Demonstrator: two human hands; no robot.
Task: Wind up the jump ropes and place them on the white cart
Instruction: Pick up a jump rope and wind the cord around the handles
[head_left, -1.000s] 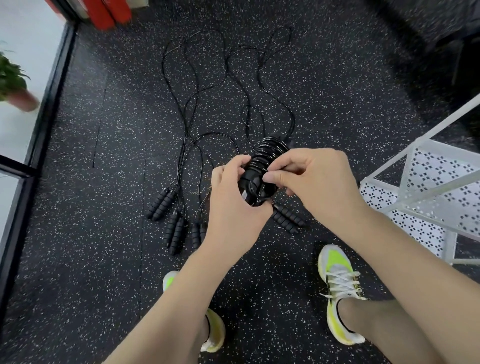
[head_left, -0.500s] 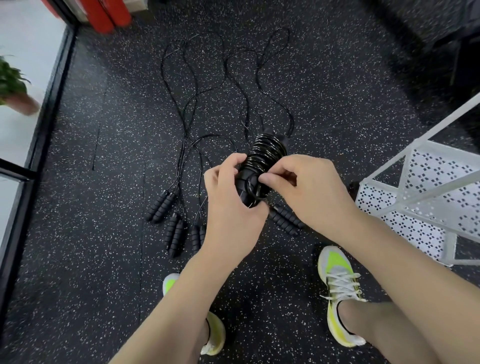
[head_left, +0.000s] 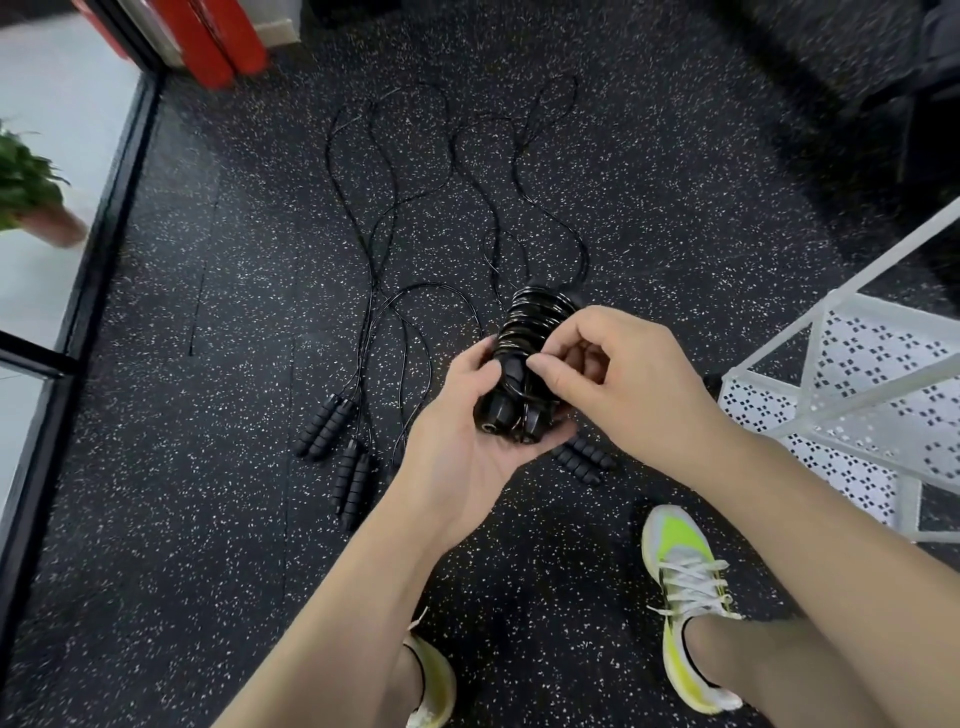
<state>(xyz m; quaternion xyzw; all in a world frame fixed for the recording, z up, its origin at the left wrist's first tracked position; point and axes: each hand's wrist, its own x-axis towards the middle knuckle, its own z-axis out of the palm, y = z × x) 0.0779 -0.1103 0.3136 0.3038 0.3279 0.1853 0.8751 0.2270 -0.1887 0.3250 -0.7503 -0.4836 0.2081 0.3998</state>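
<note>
Fingers of my right hand (head_left: 597, 374) are pinching the loose cord against the wound jump rope (head_left: 519, 364), just right of the frame's centre, while my left hand (head_left: 467, 415) is cupping the bundle from below, thumb pressing on its side. Both hands are closing narrowly around that one bundle, with the two handle ends poking toward me out of my left palm.

I am judging the last tuck to be the weak spot: if my right fingertips are slipping off the thin, glossy cord, the coils are likely to spring loose and the winding will need redoing. Squeezing too lightly with the left hand may be letting the handles slide apart inside the wrap.

Below my hands, a pair of handles (head_left: 584, 460) is lying on the floor (head_left: 208, 467), and two more pairs (head_left: 337, 441) are lying to the lower left of centre, their cords (head_left: 374, 208) trailing toward the top of the frame. Those cords are crossing one another, so snagging one while stepping is a risk. The white cart (head_left: 857, 374) is standing at the right edge, near my right foot; I may be bumping it when turning.
</note>
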